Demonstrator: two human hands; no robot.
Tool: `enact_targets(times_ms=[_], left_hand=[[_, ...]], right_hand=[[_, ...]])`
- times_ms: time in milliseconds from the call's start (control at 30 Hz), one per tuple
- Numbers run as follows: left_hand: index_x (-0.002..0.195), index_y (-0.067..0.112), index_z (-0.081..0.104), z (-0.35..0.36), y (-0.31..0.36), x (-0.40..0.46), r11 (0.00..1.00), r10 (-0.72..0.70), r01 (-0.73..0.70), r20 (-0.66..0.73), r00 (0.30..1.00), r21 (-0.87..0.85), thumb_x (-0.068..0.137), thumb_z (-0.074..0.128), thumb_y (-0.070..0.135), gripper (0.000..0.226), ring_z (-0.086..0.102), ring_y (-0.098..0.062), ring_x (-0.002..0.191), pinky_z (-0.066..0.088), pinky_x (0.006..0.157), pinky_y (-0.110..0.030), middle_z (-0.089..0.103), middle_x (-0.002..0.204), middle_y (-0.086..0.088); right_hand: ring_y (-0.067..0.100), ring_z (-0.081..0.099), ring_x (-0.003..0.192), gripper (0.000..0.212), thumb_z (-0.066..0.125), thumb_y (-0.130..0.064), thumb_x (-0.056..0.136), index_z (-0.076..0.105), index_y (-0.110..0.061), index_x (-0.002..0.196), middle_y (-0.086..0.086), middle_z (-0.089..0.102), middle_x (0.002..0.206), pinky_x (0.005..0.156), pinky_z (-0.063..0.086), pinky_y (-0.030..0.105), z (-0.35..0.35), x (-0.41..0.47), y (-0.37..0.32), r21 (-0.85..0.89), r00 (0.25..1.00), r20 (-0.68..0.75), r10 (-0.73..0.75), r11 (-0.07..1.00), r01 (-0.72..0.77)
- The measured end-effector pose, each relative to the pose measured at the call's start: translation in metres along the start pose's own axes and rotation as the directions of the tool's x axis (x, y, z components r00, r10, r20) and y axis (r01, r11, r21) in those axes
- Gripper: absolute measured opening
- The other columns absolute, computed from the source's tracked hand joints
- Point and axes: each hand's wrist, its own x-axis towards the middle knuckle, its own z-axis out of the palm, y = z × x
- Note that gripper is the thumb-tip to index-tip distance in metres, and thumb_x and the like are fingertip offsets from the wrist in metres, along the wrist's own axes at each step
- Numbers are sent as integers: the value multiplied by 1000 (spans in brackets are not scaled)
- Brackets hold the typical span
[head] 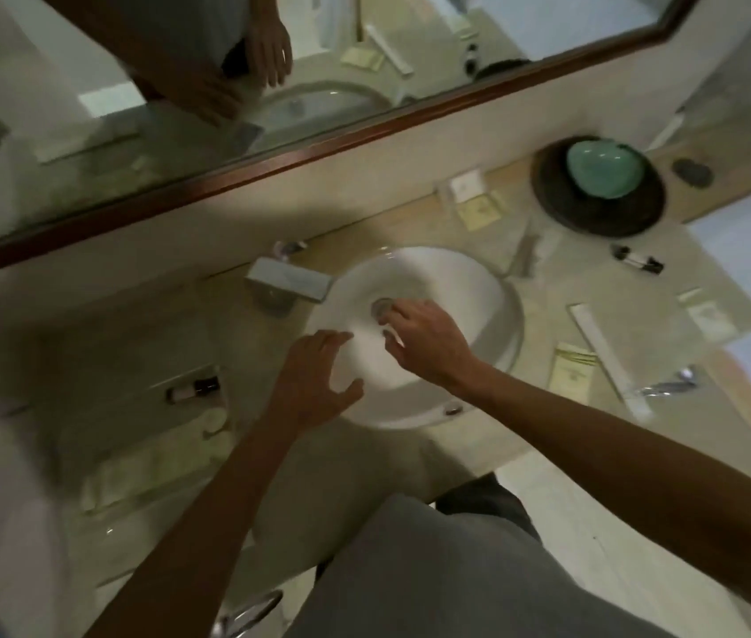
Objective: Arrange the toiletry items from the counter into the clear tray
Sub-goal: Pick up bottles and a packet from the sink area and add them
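Both of my hands hover over the white sink (470,287), fingers spread and holding nothing. My left hand (318,379) is above the basin's near rim. My right hand (424,343) reaches toward the drain (382,307). The clear tray (134,416) lies blurred on the counter to the left; it holds a small dark-capped bottle (193,390), a round white item (215,421) and pale packets (148,472). To the right of the sink lie a second small bottle (638,260), a long white packet (608,361), a yellowish sachet (569,370) and other small packets (479,209).
A chrome tap (288,280) stands at the sink's far left. A dark round tray with a green bowl (599,186) sits at the back right. A wood-framed mirror (272,158) runs along the wall. The counter's front edge is near my body.
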Motion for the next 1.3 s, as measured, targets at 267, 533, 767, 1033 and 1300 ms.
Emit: enact_targets(times_ms=[267, 533, 767, 1033, 1300], left_hand=[[140, 19, 41, 96, 150, 127, 997, 35, -23, 156, 987, -77, 79, 62, 53, 73, 48, -23, 119, 41, 102, -41, 49, 133, -2], [142, 14, 40, 168, 198, 239, 994, -106, 108, 118, 987, -8, 91, 54, 47, 62, 47, -28, 123, 42, 97, -40, 46, 138, -10], [152, 15, 28, 235, 216, 286, 964, 108, -158, 231, 967, 211, 95, 34, 28, 58, 19, -28, 147, 27, 116, -43, 13, 162, -9], [149, 16, 29, 232, 203, 285, 949, 185, -258, 340, 922, 182, 76, 63, 7, 81, 6, -24, 149, 14, 121, -44, 21, 158, -1], [141, 21, 32, 225, 207, 319, 994, -15, -6, 185, 983, 110, 79, 64, 27, 70, 44, -29, 121, 44, 101, -43, 46, 135, -8]], right_hand=[[29, 63, 78, 24, 67, -13, 79, 69, -14, 103, 8, 67, 96, 70, 49, 38, -66, -100, 211, -88, 930, 96, 356, 933, -349], [26, 59, 95, 32, 60, -15, 86, 64, -15, 117, 6, 63, 113, 76, 47, 38, -51, -97, 318, -86, 841, 159, 516, 856, -509], [32, 44, 129, 66, 66, -7, 76, 49, -11, 139, 11, 48, 143, 99, 45, 45, -31, -50, 362, -10, 907, 170, 385, 921, -389], [30, 39, 133, 63, 63, -12, 81, 44, -10, 141, 11, 43, 147, 107, 38, 44, -31, -60, 386, -31, 867, 253, 429, 900, -435], [34, 50, 116, 51, 64, -15, 77, 55, -10, 127, 14, 54, 129, 98, 41, 46, -49, -97, 418, -164, 767, 75, 638, 766, -621]])
